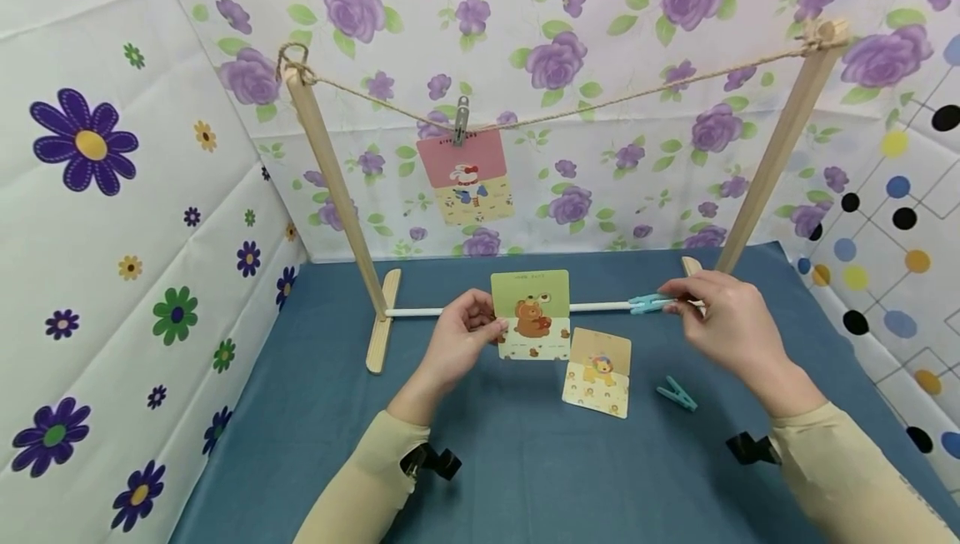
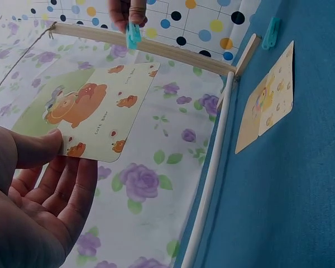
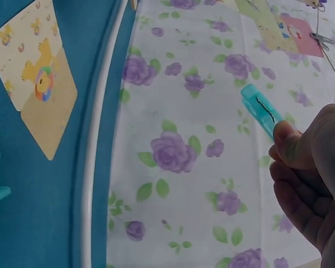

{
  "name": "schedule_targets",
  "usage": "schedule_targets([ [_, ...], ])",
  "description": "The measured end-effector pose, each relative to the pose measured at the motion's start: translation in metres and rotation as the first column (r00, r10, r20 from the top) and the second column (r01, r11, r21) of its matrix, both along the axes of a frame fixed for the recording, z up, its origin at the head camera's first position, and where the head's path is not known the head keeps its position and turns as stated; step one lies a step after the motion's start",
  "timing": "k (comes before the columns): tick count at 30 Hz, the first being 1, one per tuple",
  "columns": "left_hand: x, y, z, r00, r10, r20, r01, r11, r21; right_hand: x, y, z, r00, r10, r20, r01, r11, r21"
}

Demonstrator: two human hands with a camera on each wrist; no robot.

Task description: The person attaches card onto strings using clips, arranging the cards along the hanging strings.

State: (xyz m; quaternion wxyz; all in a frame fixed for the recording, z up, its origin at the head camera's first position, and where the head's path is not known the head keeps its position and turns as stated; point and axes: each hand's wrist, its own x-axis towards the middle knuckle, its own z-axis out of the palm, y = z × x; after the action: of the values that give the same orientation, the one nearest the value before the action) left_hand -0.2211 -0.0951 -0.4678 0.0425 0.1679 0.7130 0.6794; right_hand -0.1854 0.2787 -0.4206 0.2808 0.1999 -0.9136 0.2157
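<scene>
A wooden post (image 1: 330, 186) stands at the left end of the white rod (image 1: 600, 306). Above the rod, a pink-and-yellow card (image 1: 471, 194) hangs from a rope (image 1: 592, 111) by a metal clip (image 1: 461, 121). The left hand (image 1: 457, 336) pinches the left edge of the bear card (image 1: 532, 317), which overlaps the rod's middle in the head view. The lion card (image 1: 598, 373) lies on the rod's near side, as does, farther right, a loose clothespin (image 1: 677, 395). By the rod's right end, the right hand (image 1: 727, 315) grasps another blue clothespin (image 1: 649, 303) between thumb and fingers
</scene>
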Motion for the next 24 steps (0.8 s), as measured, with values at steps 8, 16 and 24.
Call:
schedule_targets([
  [8, -0.004, 0.003, 0.009, 1.000, 0.000, -0.021, 0.000, 1.000, 0.013, -0.003, -0.002, 0.019, 0.999, 0.003, -0.036, -0.003, 1.000, 0.011],
  [16, -0.005, 0.007, 0.013, 0.999, -0.002, -0.045, 0.003, 0.999, 0.032, -0.005, -0.001, 0.029, 0.999, -0.008, -0.052, 0.008, 1.000, 0.014],
  [24, -0.007, 0.011, 0.018, 0.998, 0.009, -0.056, -0.006, 0.999, 0.053, -0.010, -0.001, 0.040, 0.994, 0.013, -0.110, -0.011, 1.000, 0.021],
])
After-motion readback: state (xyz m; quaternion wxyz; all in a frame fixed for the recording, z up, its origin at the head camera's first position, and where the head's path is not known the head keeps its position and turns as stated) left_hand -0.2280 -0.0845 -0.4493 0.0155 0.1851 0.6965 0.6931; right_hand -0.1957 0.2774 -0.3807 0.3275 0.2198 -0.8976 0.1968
